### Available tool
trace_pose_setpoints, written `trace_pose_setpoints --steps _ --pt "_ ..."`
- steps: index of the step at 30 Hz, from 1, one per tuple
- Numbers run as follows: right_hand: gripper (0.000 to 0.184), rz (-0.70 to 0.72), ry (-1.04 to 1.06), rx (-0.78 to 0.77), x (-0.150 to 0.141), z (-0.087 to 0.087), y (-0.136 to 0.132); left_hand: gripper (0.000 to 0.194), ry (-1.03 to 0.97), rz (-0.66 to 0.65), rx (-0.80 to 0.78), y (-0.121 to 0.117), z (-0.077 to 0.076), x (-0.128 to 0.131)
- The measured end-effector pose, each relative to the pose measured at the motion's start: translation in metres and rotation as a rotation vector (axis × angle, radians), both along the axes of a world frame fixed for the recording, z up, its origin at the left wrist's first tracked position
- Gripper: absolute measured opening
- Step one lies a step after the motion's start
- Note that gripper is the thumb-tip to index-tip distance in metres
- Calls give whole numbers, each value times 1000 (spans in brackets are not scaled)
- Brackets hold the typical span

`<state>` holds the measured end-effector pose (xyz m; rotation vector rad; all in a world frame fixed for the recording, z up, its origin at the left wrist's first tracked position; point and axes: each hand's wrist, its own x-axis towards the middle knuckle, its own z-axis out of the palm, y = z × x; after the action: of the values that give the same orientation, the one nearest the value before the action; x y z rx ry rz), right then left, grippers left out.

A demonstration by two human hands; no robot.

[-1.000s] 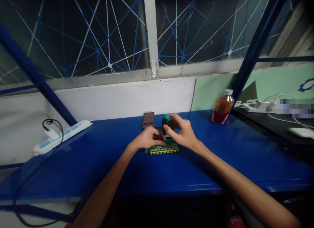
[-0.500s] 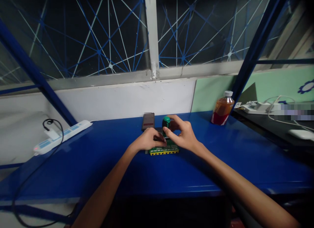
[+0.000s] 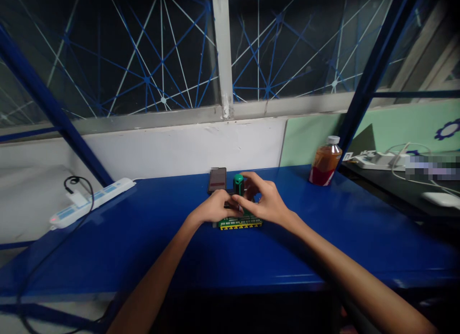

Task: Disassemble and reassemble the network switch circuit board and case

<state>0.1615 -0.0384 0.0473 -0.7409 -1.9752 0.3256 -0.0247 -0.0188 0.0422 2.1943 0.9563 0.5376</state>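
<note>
A screwdriver (image 3: 238, 183) with a green and black handle stands nearly upright over a green circuit board (image 3: 240, 223). My right hand (image 3: 269, 200) is closed around its handle, thumb in front and fingers behind. Yellow parts line the near edge of the board, which lies flat on the table. At the board's left side is my left hand (image 3: 214, 207), its thumb and fingers drawn together beneath the handle, by the screwdriver's lower end. What those fingertips grip cannot be made out. Both hands hide the screwdriver's tip and much of the board.
A phone (image 3: 217, 178) lies just behind my left hand on the blue table (image 3: 143, 247). To the right stands a bottle (image 3: 325, 162) of orange-brown drink. A white power strip (image 3: 97, 202) with a black cable sits at the left edge. A black surface (image 3: 395, 185) adjoins on the right.
My right hand and the screwdriver handle have shifted slightly left, and the handle looks more upright. My left hand stays by the board. The whole view has dropped a little.
</note>
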Motion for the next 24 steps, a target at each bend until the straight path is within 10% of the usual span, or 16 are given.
trace_pose_setpoints --steps 24 --pt "48 -5 -65 -68 0 2 -1 19 46 5 75 0 -1 1"
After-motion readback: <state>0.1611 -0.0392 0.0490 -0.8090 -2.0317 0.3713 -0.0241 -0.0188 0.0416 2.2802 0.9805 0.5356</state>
